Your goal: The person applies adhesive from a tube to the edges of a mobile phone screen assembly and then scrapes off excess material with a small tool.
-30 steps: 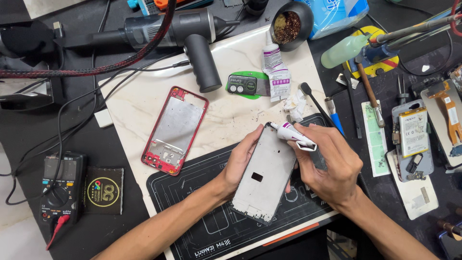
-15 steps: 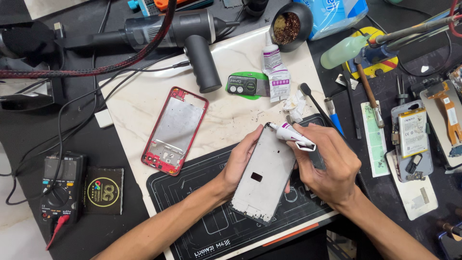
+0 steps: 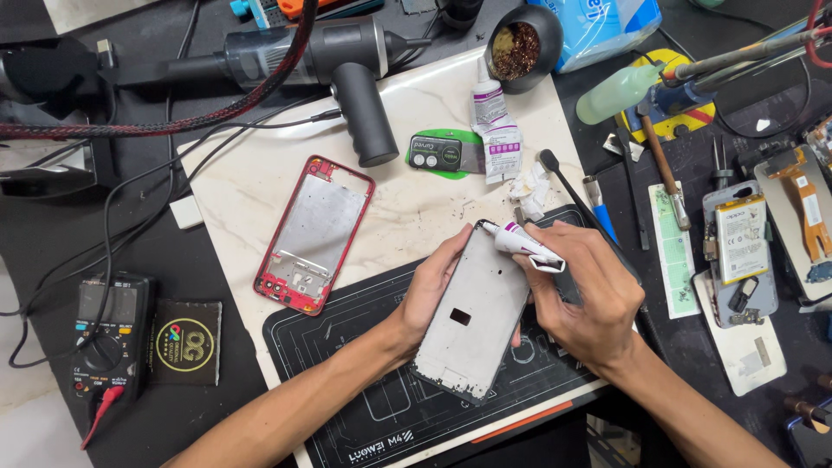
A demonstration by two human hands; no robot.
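**Glue tube at the top edge of a phone screen panel**

Our right hand has its grip closed around a small white glue tube, whose nozzle points left and rests at the upper edge of the phone screen panel. Our left hand grasps the panel's left long side, fingers curled against its edge and thumb underneath, out of view. The panel lies back-up, grey metal with a small dark rectangular opening near its middle, tilted so its top leans to the right. It sits over the black repair mat, which overlaps the pale marble slab on the dark worktop.

Left of the panel, well apart, a red phone frame lies flat on the slab. Above the hands we see a crumpled white tissue, a second glue tube lying beside a small printed packet, and a green-backed oval card. A dark handheld blower rests across the slab's upper edge, near a black bowl of brass wool.

At far left a multimeter lies beside a black square pouch. On the right, beyond our right hand, a blue-handled tool sits just beside the mat, and a phone battery rests on an opened handset.
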